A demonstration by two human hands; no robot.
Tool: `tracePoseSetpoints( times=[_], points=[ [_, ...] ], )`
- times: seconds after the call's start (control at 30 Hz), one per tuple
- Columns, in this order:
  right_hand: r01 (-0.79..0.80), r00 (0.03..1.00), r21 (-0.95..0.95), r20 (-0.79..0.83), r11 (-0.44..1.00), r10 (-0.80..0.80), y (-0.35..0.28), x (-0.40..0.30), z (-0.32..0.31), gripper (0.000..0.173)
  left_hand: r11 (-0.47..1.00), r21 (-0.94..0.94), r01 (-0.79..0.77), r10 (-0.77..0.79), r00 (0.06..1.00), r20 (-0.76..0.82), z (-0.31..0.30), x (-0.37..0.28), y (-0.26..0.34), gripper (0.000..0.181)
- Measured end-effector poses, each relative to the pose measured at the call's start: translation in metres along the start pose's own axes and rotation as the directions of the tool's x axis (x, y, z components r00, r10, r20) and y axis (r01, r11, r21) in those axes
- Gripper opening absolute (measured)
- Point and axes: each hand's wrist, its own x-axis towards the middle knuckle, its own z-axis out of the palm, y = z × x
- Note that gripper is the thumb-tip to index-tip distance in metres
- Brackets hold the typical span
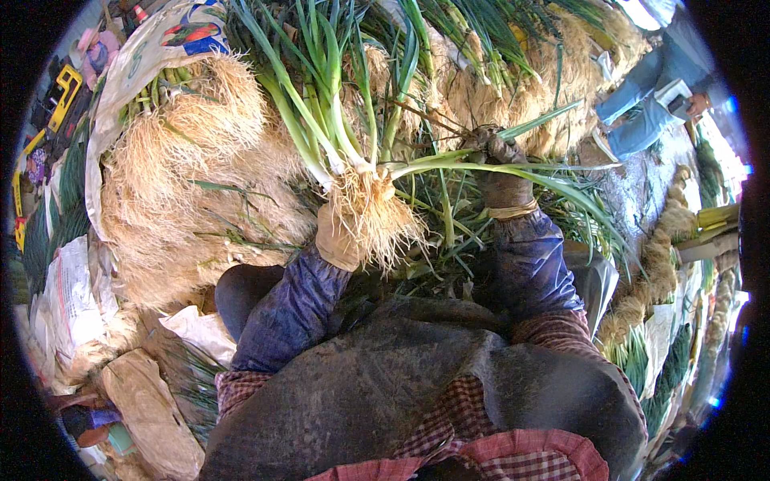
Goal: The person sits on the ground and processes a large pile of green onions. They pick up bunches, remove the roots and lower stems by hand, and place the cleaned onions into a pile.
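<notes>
My left hand (337, 239), in a tan glove, holds a small bunch of green onions by its root end. The white bases and green stalks (337, 135) lean up and away from me, and pale stringy roots (388, 219) hang over the glove, hiding most of the fingers. To the right, my right hand (502, 165), in a dirt-darkened glove, is closed around long green leaves (436, 161) that stretch sideways from the base of the bunch. Thin brown stems (430, 117) stick out beside that hand. Loose leaves and trimmings (463, 231) lie below, between my arms.
A big heap of rooted green onions (186, 180) rises at left beside a printed white sack (159, 51). More bundles (481, 78) are piled ahead. A person in jeans (643, 102) stands at upper right. Rows of bundles (662, 240) line the right. My dark apron (361, 385) covers my lap.
</notes>
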Motion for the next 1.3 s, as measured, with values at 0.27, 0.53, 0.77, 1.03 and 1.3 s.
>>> tracePoseSetpoints(
  times=[0.27,0.53,0.77,1.03,1.3],
  points=[
    [-0.044,0.998,0.070,-0.045,0.997,0.047,-0.003,0.000,0.002,0.019,0.480,0.842,-0.246,0.169,0.968,0.187,-0.005,0.003,0.000,0.037],
    [0.096,0.920,-0.157,-0.363,0.983,-0.148,-0.084,0.026,-0.043,0.025,0.909,-0.408,0.083,-0.042,0.993,0.107,-0.010,0.001,0.015,0.033],
    [-0.634,0.772,-0.096,-0.014,0.767,0.636,0.055,0.004,0.017,0.026,-0.053,0.972,-0.229,0.284,0.930,0.235,-0.003,-0.001,-0.001,0.030],
    [-0.551,0.834,-0.276,-0.145,0.788,0.533,0.098,0.019,0.064,0.025,0.914,0.405,-0.025,0.006,0.999,0.050,-0.003,-0.007,-0.003,0.033],
    [-0.334,0.927,-0.417,0.015,0.845,0.374,0.074,0.018,0.056,0.037,0.882,-0.372,0.289,-0.257,0.957,0.135,-0.012,-0.007,-0.005,0.038]
  ],
)
